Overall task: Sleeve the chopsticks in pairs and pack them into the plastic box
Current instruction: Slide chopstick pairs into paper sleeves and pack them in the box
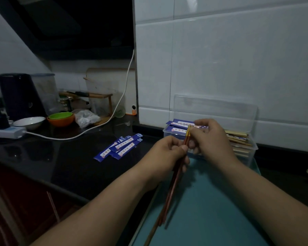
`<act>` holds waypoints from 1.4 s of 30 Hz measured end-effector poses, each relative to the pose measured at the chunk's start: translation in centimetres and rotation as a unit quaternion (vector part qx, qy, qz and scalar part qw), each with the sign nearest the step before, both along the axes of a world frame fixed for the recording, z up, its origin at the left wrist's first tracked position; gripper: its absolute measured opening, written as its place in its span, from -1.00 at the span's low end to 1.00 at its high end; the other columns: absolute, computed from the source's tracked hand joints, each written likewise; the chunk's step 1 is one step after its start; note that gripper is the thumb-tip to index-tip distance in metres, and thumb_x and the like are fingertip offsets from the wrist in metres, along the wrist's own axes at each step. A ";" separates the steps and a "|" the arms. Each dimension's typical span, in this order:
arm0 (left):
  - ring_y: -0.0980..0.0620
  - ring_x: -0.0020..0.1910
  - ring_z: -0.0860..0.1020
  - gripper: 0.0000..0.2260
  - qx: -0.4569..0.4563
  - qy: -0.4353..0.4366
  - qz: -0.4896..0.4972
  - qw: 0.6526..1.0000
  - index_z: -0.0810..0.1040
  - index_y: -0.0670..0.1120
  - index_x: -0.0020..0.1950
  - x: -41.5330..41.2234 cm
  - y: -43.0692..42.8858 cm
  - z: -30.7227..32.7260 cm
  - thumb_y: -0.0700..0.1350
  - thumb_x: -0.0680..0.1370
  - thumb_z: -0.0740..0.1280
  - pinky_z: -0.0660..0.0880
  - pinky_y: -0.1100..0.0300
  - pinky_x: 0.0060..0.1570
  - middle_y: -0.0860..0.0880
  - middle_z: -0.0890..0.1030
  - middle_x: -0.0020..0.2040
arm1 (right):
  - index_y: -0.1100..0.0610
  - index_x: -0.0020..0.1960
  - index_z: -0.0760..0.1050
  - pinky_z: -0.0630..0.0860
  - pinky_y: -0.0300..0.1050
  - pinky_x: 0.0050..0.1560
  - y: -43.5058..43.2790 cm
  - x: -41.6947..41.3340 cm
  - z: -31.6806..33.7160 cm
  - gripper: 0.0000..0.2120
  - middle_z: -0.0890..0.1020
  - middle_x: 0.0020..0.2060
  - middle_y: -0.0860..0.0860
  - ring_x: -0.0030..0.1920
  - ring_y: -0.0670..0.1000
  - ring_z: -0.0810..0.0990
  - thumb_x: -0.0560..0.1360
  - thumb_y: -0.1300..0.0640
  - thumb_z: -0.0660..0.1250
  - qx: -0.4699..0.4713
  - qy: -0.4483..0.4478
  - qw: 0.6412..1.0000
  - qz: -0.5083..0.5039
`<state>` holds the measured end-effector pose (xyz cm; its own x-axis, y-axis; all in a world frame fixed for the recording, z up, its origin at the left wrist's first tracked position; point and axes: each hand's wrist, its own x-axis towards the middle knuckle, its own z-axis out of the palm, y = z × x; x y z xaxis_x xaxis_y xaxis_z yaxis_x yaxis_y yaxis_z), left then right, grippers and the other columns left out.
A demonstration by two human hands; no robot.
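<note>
My left hand (169,153) grips a bundle of reddish-brown chopsticks (174,183) that slants down toward me over the teal mat. My right hand (210,139) pinches their yellow-tipped upper ends (188,132). Just behind my hands stands the clear plastic box (252,148) with its lid up; blue sleeved pairs (178,124) lie in its left part and bare pale chopsticks (238,137) in its right part. Several empty blue paper sleeves (119,147) lie on the black counter to the left.
A teal mat (212,210) covers the counter under my arms. At the far left are a white power strip (5,131) with its cable, a white bowl (29,121), stacked green and orange bowls (60,118), a plastic bag (86,118) and a dark appliance (20,95). White tiled wall stands behind the box.
</note>
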<state>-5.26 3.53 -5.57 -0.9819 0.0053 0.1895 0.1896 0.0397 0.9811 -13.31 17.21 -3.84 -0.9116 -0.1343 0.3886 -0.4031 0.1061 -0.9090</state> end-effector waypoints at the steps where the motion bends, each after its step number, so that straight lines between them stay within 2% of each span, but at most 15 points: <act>1: -0.02 -0.43 0.52 -0.92 0.006 0.007 -0.004 1.000 0.47 -0.21 0.06 0.0 -0.1 0.1 -0.25 0.72 0.22 0.50 0.21 -0.37 -0.16 0.59 -0.25 | 0.22 0.08 0.53 0.41 -0.18 -0.54 -0.1 0.0 -0.1 -0.85 0.58 -0.45 0.11 -0.52 0.02 0.51 0.63 0.13 0.37 0.000 -0.024 0.999 0.034; 3: -0.01 -0.44 0.49 -0.85 0.012 0.016 -0.020 1.000 0.50 -0.21 -0.01 0.0 -0.2 0.2 -0.26 0.73 0.20 0.48 0.23 -0.37 -0.14 0.58 -0.27 | 0.29 -0.03 0.56 0.34 -0.19 -0.57 -0.4 0.2 -0.5 -0.72 0.53 -0.45 0.15 -0.53 0.03 0.46 0.66 0.06 0.34 0.009 -0.056 0.994 0.092; 5: -0.01 -0.46 0.47 -0.84 0.014 0.008 -0.025 1.000 0.51 -0.23 0.02 0.2 -0.2 0.2 -0.21 0.74 0.21 0.44 0.24 -0.40 -0.13 0.57 -0.27 | 0.25 -0.10 0.57 0.27 -0.22 -0.59 -0.6 0.4 -0.5 -0.73 0.49 -0.48 0.10 -0.56 -0.01 0.41 0.67 0.08 0.32 -0.014 -0.060 0.993 0.097; 9: 0.01 -0.52 0.40 -0.77 -0.015 -0.038 -0.024 0.999 0.49 -0.24 0.16 0.4 -0.4 -0.4 -0.07 0.75 0.20 0.33 0.23 -0.50 -0.06 0.54 -0.33 | 0.17 -0.11 0.52 0.26 -0.27 -0.61 -0.1 0.0 0.1 -0.74 0.47 -0.54 -0.01 -0.58 -0.07 0.41 0.70 0.07 0.26 -0.074 -0.031 0.996 0.036; 11: 0.08 -0.55 0.34 -0.77 -0.022 -0.041 -0.020 0.999 0.51 -0.23 0.15 0.4 -0.2 -0.5 -0.07 0.76 0.19 0.29 0.25 -0.53 -0.01 0.47 -0.39 | 0.16 -0.11 0.49 0.27 -0.27 -0.62 0.1 0.0 0.1 -0.73 0.48 -0.52 0.01 -0.58 -0.06 0.42 0.71 0.05 0.25 -0.085 -0.030 0.995 0.045; 14: 0.11 -0.57 0.26 -0.77 -0.003 -0.028 -0.011 1.000 0.51 -0.25 0.16 0.2 -0.1 -0.5 -0.12 0.77 0.15 0.23 0.31 -0.58 0.03 0.39 -0.44 | 0.19 -0.08 0.48 0.25 -0.26 -0.61 -0.5 0.7 -0.4 -0.72 0.49 -0.49 0.07 -0.58 -0.03 0.41 0.71 0.03 0.25 -0.035 -0.053 0.992 0.107; 20: 0.11 -0.53 0.22 -0.73 -0.020 -0.022 -0.004 1.000 0.51 -0.21 0.06 0.2 -0.2 -0.9 -0.06 0.77 0.14 0.17 0.27 -0.56 -0.04 0.31 -0.40 | 0.16 -0.08 0.47 0.25 -0.27 -0.63 -0.2 0.3 0.1 -0.73 0.48 -0.48 0.06 -0.59 -0.04 0.41 0.71 0.02 0.23 -0.051 -0.057 0.993 0.087; 22: 0.13 -0.53 0.22 -0.69 -0.020 -0.017 -0.014 1.000 0.51 -0.31 0.11 0.3 0.0 -0.7 -0.09 0.78 0.12 0.18 0.29 -0.56 -0.03 0.35 -0.41 | 0.18 -0.09 0.49 0.24 -0.26 -0.63 -0.5 0.8 -0.4 -0.72 0.48 -0.48 0.06 -0.57 -0.03 0.40 0.70 0.02 0.26 -0.027 -0.073 0.988 0.133; 24: 0.15 -0.51 0.33 -0.70 -0.082 -0.008 0.003 0.997 0.56 -0.23 0.06 0.4 -0.5 -0.4 -0.09 0.77 0.13 0.31 0.24 -0.47 0.02 0.48 -0.38 | 0.21 -0.10 0.51 0.25 -0.25 -0.60 -0.8 1.1 -0.7 -0.71 0.47 -0.47 0.07 -0.56 -0.02 0.39 0.69 0.03 0.27 -0.007 -0.079 0.988 0.133; 26: 0.14 -0.33 0.49 -0.74 -0.208 0.000 0.067 0.976 0.58 -0.06 -0.01 0.1 -2.0 0.3 -0.03 0.75 0.18 0.43 0.15 -0.24 0.06 0.57 -0.24 | 0.18 -0.10 0.50 0.27 -0.25 -0.59 -0.6 0.6 -0.7 -0.71 0.47 -0.46 0.06 -0.56 -0.02 0.40 0.70 0.02 0.26 -0.020 -0.088 0.991 0.102; 28: 0.07 -0.08 0.57 -0.81 -0.304 -0.006 0.141 0.942 0.59 -0.03 0.08 -0.6 -4.2 1.2 -0.03 0.73 0.21 0.50 0.06 -0.04 0.02 0.62 -0.03 | 0.16 -0.10 0.49 0.28 -0.27 -0.58 -0.2 0.1 -0.6 -0.71 0.47 -0.45 0.05 -0.55 -0.03 0.41 0.71 0.00 0.24 -0.025 -0.093 0.992 0.081; 31: -0.02 0.09 0.56 -0.84 -0.412 -0.042 0.208 0.886 0.57 -0.07 0.21 -1.8 -7.0 1.5 -0.13 0.70 0.23 0.49 0.06 0.03 -0.04 0.59 0.16 | 0.18 -0.11 0.48 0.27 -0.27 -0.59 -0.3 0.2 -1.1 -0.69 0.47 -0.46 0.05 -0.56 -0.02 0.40 0.71 0.01 0.24 -0.018 -0.085 0.992 0.089; 35: -0.13 0.16 0.59 -0.80 -0.482 -0.106 0.217 0.842 0.61 -0.15 0.23 -3.1 -8.4 -0.2 -0.12 0.65 0.33 0.49 0.08 0.06 -0.15 0.63 0.20 | 0.18 -0.10 0.50 0.28 -0.26 -0.58 -0.5 0.5 -1.3 -0.69 0.47 -0.45 0.05 -0.55 -0.02 0.39 0.71 0.00 0.24 -0.006 -0.087 0.992 0.097; 39: -0.11 0.09 0.62 -0.72 -0.495 -0.137 0.201 0.834 0.64 -0.12 0.17 -4.1 -8.6 -1.2 0.06 0.62 0.38 0.57 0.01 0.14 -0.11 0.66 0.10 | 0.19 -0.10 0.50 0.30 -0.25 -0.56 -0.4 0.6 -1.4 -0.68 0.48 -0.42 0.07 -0.53 -0.03 0.40 0.71 -0.01 0.24 0.008 -0.086 0.991 0.097; 42: -0.09 0.04 0.62 -0.74 -0.516 -0.147 0.192 0.822 0.63 -0.11 0.13 -4.6 -8.6 -1.2 0.07 0.62 0.39 0.59 -0.04 0.13 -0.10 0.66 0.04 | 0.19 -0.10 0.50 0.31 -0.26 -0.55 -0.4 0.8 -1.5 -0.67 0.48 -0.40 0.08 -0.52 -0.03 0.40 0.71 -0.02 0.24 0.014 -0.086 0.991 0.105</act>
